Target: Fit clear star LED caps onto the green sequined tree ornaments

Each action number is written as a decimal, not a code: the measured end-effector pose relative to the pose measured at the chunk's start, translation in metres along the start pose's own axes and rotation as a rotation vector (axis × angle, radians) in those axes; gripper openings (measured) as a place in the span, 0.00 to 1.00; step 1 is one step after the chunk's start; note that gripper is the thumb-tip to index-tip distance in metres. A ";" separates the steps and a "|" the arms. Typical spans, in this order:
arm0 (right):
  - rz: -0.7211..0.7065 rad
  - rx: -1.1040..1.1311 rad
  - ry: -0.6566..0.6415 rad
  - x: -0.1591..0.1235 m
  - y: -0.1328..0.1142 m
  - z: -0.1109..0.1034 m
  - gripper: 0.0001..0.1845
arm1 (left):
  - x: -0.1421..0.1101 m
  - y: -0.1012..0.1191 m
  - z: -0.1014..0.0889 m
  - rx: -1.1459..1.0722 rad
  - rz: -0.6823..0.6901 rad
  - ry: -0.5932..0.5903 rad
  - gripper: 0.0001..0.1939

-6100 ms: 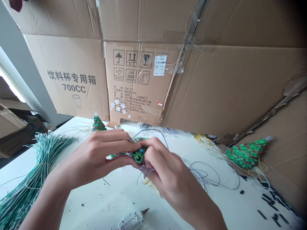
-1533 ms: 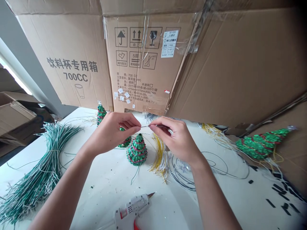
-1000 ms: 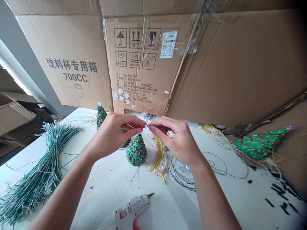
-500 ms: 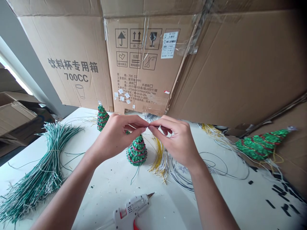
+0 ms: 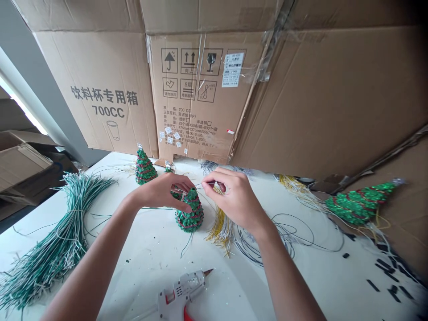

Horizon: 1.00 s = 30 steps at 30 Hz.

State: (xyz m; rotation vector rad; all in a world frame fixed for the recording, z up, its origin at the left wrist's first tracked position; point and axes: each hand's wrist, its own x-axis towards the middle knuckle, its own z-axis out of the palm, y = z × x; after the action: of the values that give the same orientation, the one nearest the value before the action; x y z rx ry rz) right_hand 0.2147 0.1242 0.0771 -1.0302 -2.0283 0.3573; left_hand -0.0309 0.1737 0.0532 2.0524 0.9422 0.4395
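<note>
Glue gun (image 5: pixel 182 290) nearest cam, on white surface (image 5: pixel 133 285), nozzle angled up-right; prob. hot, so wrists & loose wire best kept off it. Green wire bundle (image 5: pixel 72 214) on L side, black bits (image 5: pixel 384 266) far R. Main tree (image 5: pixel 190 220) upright mid-surface, btwn green bundle & yellow-white bundle (image 5: pixel 220 227); wire coil (image 5: pixel 249 254) just R of the latter. L hand (image 5: pixel 162 191) at upper part of main tree, thumb in front, fingers parted approx. either side of tip; can't tell if they grip or only hover. R hand (image 5: pixel 236 194) has fingers narrow, pinching thin wire (image 5: pixel 198 184), short end out toward tree tip. For good handling: light pinch close to wire end so it doesn't flex, tree steadied low rather than squeezed at tip, as tinsel would prob. crush/shed. Wire's far end unclear. Behind: small tree (image 5: pixel 169 170), partly hidden by L hand; back tree (image 5: pixel 145 167) upright, L of it; lying tree (image 5: pixel 359 203) on its side far R. Cardboard boxes (image 5: pixel 113 58) at back.
</note>
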 end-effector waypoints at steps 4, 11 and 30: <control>0.045 0.007 -0.025 -0.001 0.000 -0.004 0.11 | 0.008 -0.011 0.008 0.036 0.029 -0.010 0.30; 0.085 0.008 -0.029 -0.003 0.005 -0.010 0.10 | 0.025 -0.014 0.049 0.020 0.186 0.028 0.12; -0.130 0.095 -0.048 -0.026 -0.064 -0.059 0.08 | 0.003 0.047 0.044 0.533 0.857 0.912 0.10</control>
State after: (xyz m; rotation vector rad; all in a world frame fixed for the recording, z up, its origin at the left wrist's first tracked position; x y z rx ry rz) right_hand 0.2341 0.0583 0.1356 -0.8344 -2.0881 0.4096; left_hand 0.0184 0.1344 0.0638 2.7345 0.6199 1.8558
